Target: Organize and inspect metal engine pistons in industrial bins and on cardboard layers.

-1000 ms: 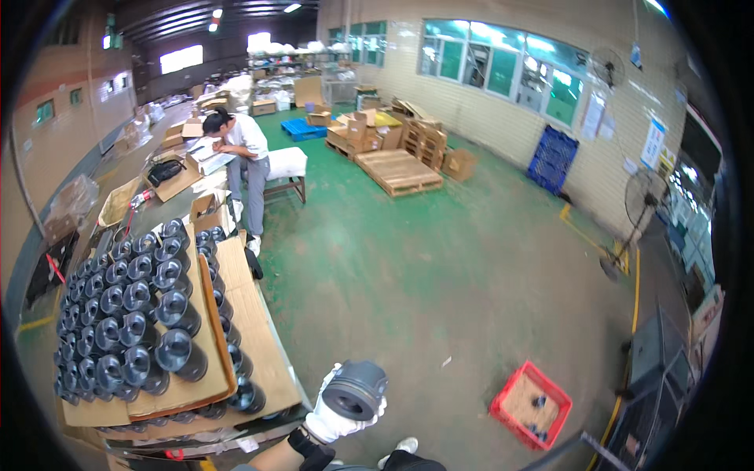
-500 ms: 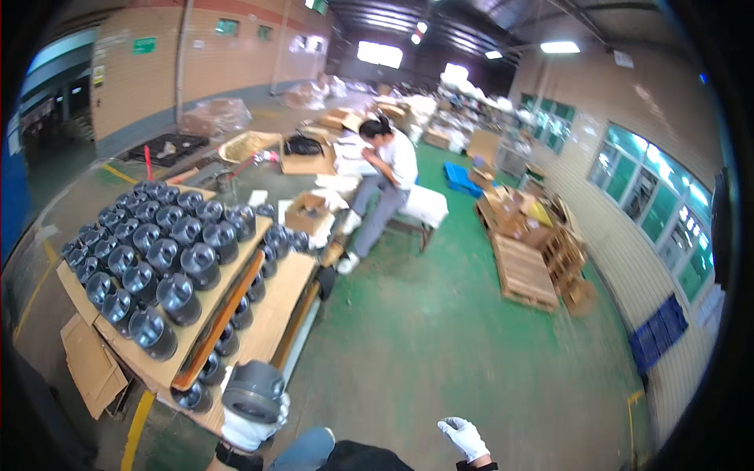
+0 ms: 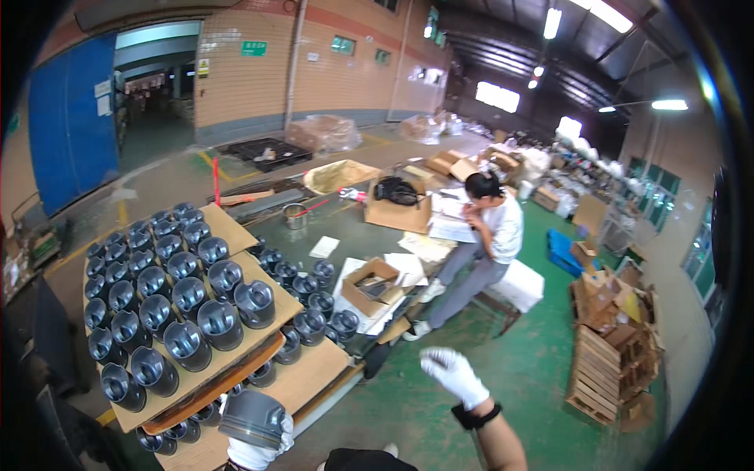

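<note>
My left hand [image 3: 263,454], in a white glove, is wrapped round a dark grey engine piston [image 3: 253,418]. It holds the piston at the front edge of the stacked boards, with the ring grooves facing me. My right hand [image 3: 455,375], also in a white glove with a black band at the wrist, is raised over the green floor. Its fingers are apart and nothing is in them. Many similar pistons [image 3: 186,293] stand in rows on the upper board [image 3: 263,318] to the left. More pistons [image 3: 310,323] stand on a lower board [image 3: 302,373], partly hidden beneath the upper one.
Ahead, a person [image 3: 491,224] sits on a bench [image 3: 518,286], bent over papers. An open carton [image 3: 371,286] lies on the table near them. A metal pot [image 3: 295,217] stands farther back. Wooden pallets [image 3: 594,375] and boxes occupy the right side. A blue door [image 3: 72,118] is far left.
The view has swung left. My right hand has risen and reached forward, empty. My left hand still holds the piston near the boards' front edge.
</note>
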A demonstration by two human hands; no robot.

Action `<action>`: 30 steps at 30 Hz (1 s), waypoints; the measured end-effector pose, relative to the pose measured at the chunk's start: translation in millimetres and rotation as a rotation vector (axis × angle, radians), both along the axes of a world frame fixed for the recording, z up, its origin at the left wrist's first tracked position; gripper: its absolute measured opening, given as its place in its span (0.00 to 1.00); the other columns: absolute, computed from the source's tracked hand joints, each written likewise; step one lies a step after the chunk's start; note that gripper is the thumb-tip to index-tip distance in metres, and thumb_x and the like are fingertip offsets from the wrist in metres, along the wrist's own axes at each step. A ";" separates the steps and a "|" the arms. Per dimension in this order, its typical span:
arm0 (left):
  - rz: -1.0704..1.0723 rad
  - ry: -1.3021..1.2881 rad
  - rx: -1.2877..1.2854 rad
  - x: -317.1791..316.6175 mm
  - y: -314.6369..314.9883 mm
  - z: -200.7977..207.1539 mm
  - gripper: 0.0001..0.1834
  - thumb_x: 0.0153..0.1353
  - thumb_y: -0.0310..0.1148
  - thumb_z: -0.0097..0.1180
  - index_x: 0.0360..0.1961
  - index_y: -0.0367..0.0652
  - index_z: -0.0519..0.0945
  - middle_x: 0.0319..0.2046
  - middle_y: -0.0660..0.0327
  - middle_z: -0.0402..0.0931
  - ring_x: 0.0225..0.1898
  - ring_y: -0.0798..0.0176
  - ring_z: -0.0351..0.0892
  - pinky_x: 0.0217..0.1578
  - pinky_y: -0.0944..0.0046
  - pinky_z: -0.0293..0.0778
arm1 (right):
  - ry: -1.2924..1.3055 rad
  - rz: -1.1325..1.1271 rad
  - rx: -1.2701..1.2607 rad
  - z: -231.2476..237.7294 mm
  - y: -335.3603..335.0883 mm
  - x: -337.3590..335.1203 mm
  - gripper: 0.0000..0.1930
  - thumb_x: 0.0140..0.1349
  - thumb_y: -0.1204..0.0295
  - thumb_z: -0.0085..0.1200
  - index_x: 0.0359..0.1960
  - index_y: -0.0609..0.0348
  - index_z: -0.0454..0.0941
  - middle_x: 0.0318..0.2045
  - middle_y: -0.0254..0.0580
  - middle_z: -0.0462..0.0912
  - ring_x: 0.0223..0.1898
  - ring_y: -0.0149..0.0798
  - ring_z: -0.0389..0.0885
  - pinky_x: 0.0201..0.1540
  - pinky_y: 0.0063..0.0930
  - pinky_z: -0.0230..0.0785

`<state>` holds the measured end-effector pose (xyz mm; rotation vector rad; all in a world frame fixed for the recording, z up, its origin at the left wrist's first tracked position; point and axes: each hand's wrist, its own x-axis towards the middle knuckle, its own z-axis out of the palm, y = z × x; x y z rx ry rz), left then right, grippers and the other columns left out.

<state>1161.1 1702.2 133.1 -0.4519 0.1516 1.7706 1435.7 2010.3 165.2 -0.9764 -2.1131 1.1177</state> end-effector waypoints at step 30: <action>1.295 0.683 -1.748 258.6 34.4 -26.8 0.44 0.58 0.79 0.32 0.51 0.51 0.74 0.40 0.55 0.80 0.35 0.58 0.78 0.35 0.54 0.78 | -0.777 0.879 0.800 -20.7 310.1 -342.1 0.29 0.46 0.47 0.66 0.38 0.64 0.84 0.41 0.60 0.84 0.46 0.55 0.82 0.52 0.42 0.73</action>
